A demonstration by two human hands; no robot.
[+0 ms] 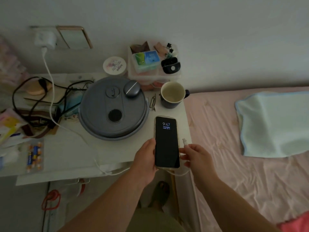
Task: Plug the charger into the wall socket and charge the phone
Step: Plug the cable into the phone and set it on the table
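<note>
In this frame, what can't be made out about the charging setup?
All head view:
- Phone port: faces the person, hidden by the phone's lower edge.
- Small text under the screen clock: too small to read.
- Wall socket: covered by the charger, blurred.
- Cable plug tip: too small; right hand covers its base.
- Left hand fingers: behind the phone.

White cable (50, 91), black-screened phone (167, 144), pink bedsheet (234, 164), grey lid (113, 108).

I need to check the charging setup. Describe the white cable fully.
The white cable looks round and rubbery. It hangs from the charger on the wall, crosses the cluttered table, drops over its front edge and loops up to the right hand, which pinches its plug beside the phone, not yet inserted.
</note>
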